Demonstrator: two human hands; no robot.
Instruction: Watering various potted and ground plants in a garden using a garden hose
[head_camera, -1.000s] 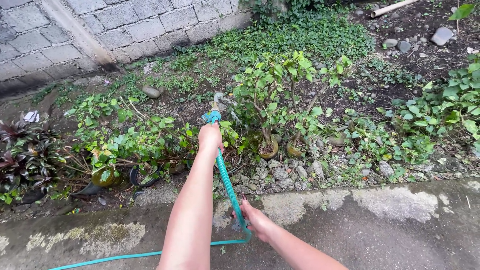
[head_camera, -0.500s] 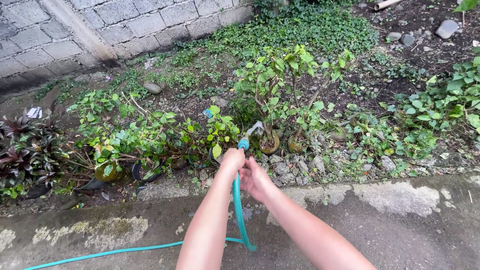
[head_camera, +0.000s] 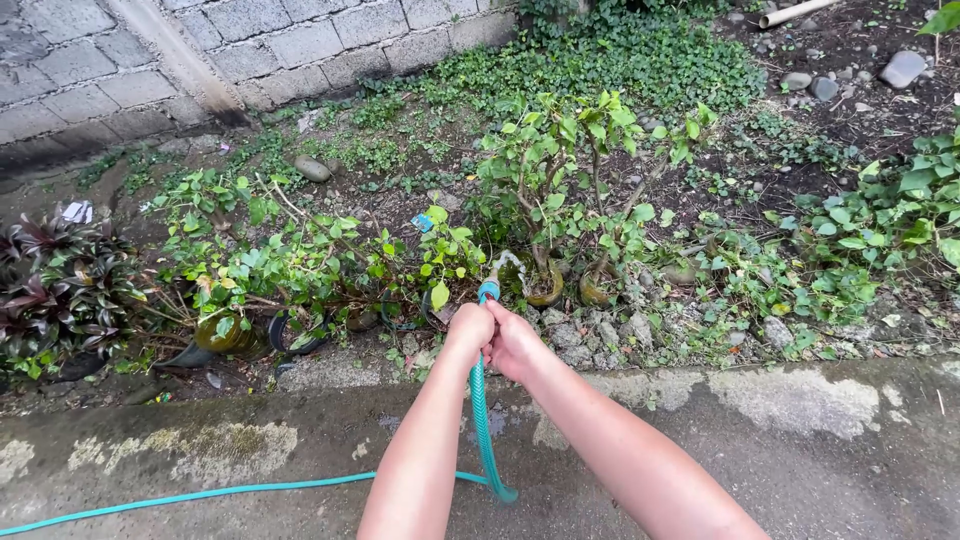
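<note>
Fingers of both hands wrap tight round the end of the green hose (head_camera: 482, 420): left hand (head_camera: 468, 328) and right hand (head_camera: 513, 342) pressed together, likely to steady the spray at the pot (head_camera: 545, 291) under the small bush (head_camera: 560, 160). Behind them, the hose trails across the concrete path (head_camera: 800, 450).

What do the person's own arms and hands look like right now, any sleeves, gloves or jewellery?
Both forearms are bare up to the frame's lower edge: no sleeves show. The left hand and right hand wear no gloves, and no watch, bracelet or ring is visible. Fingernails cannot be made out here.
</note>
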